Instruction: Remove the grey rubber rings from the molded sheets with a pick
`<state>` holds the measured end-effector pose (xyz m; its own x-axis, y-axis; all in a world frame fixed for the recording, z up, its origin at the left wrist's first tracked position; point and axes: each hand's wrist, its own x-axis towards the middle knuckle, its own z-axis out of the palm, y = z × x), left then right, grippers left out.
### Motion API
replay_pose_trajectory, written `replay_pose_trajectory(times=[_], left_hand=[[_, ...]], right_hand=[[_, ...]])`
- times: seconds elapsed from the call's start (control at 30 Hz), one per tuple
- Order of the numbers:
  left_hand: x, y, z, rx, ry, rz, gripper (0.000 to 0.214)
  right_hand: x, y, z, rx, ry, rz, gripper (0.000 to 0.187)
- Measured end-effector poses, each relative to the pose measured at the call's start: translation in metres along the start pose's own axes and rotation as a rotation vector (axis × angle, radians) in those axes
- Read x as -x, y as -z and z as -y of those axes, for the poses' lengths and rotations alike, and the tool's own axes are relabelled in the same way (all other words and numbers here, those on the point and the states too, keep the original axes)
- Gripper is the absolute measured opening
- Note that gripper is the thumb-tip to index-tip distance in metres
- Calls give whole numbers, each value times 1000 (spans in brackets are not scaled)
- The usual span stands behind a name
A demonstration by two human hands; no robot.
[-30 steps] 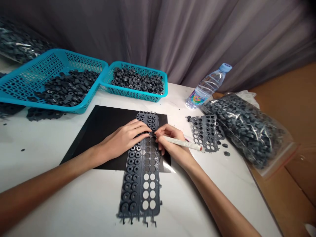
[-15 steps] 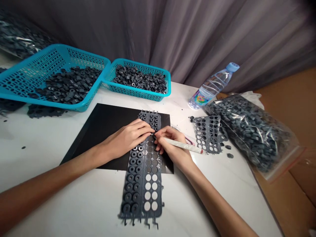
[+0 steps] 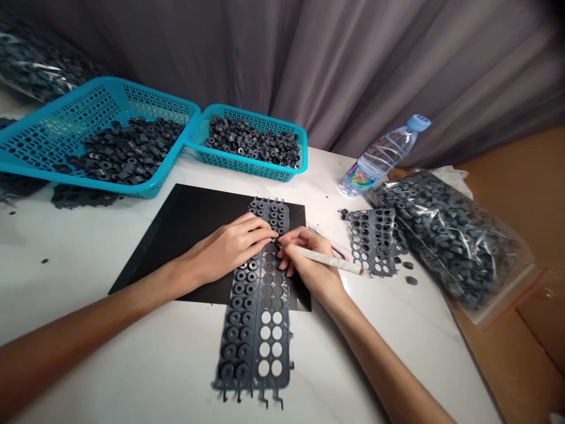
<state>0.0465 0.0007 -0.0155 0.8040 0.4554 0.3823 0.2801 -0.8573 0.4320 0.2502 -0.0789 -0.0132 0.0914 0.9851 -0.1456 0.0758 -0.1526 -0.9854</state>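
A long dark grey rubber sheet of rings point(image 3: 247, 347) lies lengthwise in front of me, its far part on a black mat point(image 3: 163, 247). Rings fill its left columns; many holes on the right stand bare. My left hand point(image 3: 233, 241) lies across the sheet, fingers bent together, tips at the right columns; whatever they pinch is hidden. Closed around a white pen-shaped tool with a reddish end point(image 3: 331, 259) is my right hand point(image 3: 311, 259). The tool's working tip is hidden between the fingertips of both hands, which nearly touch.
Two blue baskets, one large point(image 3: 176, 159) and one small point(image 3: 251, 168), hold loose grey rings at the back. To the right are a water bottle point(image 3: 384, 156), another partly punched sheet point(image 3: 373, 241) and a clear bag of rings point(image 3: 459, 235). Another full bag point(image 3: 39, 65) sits far left.
The whole view has shifted very slightly. Both hands stay at the same spot on the sheet, and the tool keeps almost the same tilt.
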Motion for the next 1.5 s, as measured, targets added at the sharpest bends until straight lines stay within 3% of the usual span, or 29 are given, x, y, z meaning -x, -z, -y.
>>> replay_pose_trajectory(times=[0.3, 0.57, 0.8, 1.03, 1.17, 1.3, 1.4, 1.5], left_hand=[[0, 0, 0, -3, 9, 3, 27], [2, 2, -6, -287, -95, 79, 27], [-2, 5, -11, -354, -54, 128, 24], [1, -8, -14, -609, -277, 1, 29], [-2, -11, -11, -358, -147, -150, 27], [-12, 3, -9, 354, 308, -374, 17], [-13, 17, -14, 809, 469, -334, 22], [-3, 24, -25, 1067, 596, -234, 24]], right_hand=[[0, 0, 3, 22, -1, 2, 10], [5, -5, 3, 102, 34, -17, 2], [8, -10, 4, 91, 35, -42, 7], [14, -13, 4, 212, 100, -41, 18], [16, -15, 3, 253, 110, -70, 15], [15, -16, 2, 235, 78, -81, 9], [14, -14, 5, 149, 31, -44, 6], [12, -7, 10, 85, 28, -49, 6]])
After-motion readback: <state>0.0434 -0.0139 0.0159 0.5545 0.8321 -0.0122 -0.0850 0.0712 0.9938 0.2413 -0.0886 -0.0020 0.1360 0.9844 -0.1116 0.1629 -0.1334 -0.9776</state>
